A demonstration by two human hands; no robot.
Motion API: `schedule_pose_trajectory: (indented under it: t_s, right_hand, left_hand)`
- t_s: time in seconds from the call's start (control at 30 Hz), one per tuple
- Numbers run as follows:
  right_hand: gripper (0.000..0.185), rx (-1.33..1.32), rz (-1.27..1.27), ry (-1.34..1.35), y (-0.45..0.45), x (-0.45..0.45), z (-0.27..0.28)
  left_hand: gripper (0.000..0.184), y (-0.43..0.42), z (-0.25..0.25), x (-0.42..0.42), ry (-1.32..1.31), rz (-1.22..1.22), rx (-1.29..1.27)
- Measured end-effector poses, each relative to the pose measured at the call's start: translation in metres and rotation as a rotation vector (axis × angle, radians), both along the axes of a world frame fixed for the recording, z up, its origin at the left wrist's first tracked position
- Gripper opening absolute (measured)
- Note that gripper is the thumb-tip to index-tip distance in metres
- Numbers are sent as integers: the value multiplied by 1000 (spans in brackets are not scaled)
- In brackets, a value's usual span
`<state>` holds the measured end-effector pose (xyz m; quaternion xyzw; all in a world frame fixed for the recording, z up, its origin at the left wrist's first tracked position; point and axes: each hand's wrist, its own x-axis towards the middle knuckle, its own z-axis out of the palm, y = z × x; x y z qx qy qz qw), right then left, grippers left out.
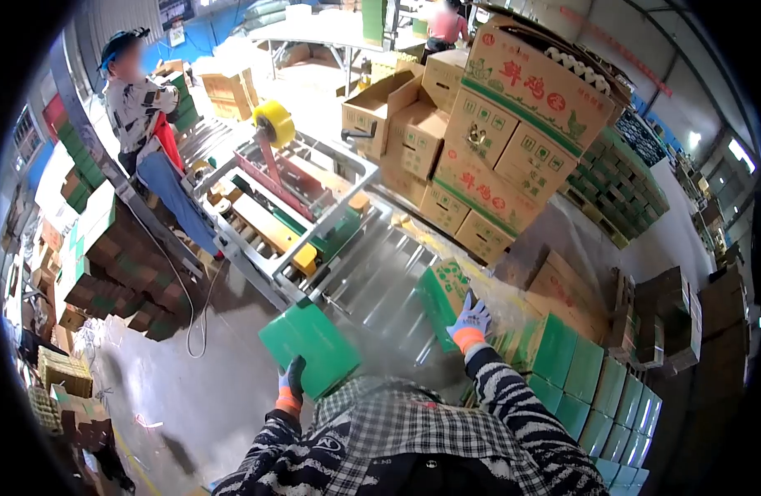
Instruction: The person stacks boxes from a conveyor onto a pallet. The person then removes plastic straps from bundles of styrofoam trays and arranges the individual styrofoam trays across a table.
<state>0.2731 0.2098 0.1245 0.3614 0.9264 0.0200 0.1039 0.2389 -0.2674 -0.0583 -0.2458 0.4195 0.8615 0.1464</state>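
A flat green carton (310,347) is gripped at its near left edge by my left hand (290,383), in a grey and orange glove. It hangs over the near left end of the roller conveyor (380,273). My right hand (470,321), gloved in pale grey and orange, has its fingers spread against the right side of a second green carton (436,304). That carton has a printed yellowish face and sits at the right part of the rollers. The undersides of both cartons are hidden.
A metal-framed machine with a yellow tape roll (274,124) stands ahead over the conveyor. Large brown cartons (488,190) are stacked beyond it on the right. Rows of green boxes (571,368) sit at my right. A co-worker (145,116) stands at far left.
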Motion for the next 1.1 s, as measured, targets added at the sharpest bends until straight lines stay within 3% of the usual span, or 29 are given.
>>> schedule_pose_trajectory:
  t_s: [0.07,0.1,0.2,0.3,0.4,0.7,0.9,1.03,1.1]
  right_hand:
    - [115,-5,-1,4,0,-3,-2]
    - [115,-16,-12,9,-1,-4,-2]
    - [115,-47,-27,12,-1,-5,0]
    - [114,-38,-28,0,2,-5,-2]
    - [113,-35,-19,8,0,-4,-1]
    - [113,-27,-23,-30,1,-6,-1]
    - [113,-47,-15,20,3,-4,-4]
    - [116,-143,-38,178,32,4,-5]
    - [115,-312,-42,341,64,0,-10]
  left_hand:
    - [72,9,16,-5,-1,9,-44]
    - [83,10,20,-5,-21,16,-47]
    - [61,20,34,-1,-13,11,-161]
    - [99,14,5,-8,-4,-3,16]
    - [99,18,13,-8,-44,10,-64]
    - [58,42,50,-18,2,33,-112]
    - [59,43,28,-29,-21,69,-57]
    - [62,42,23,-31,-4,45,-43]
    - [63,39,13,-33,-10,49,-6]
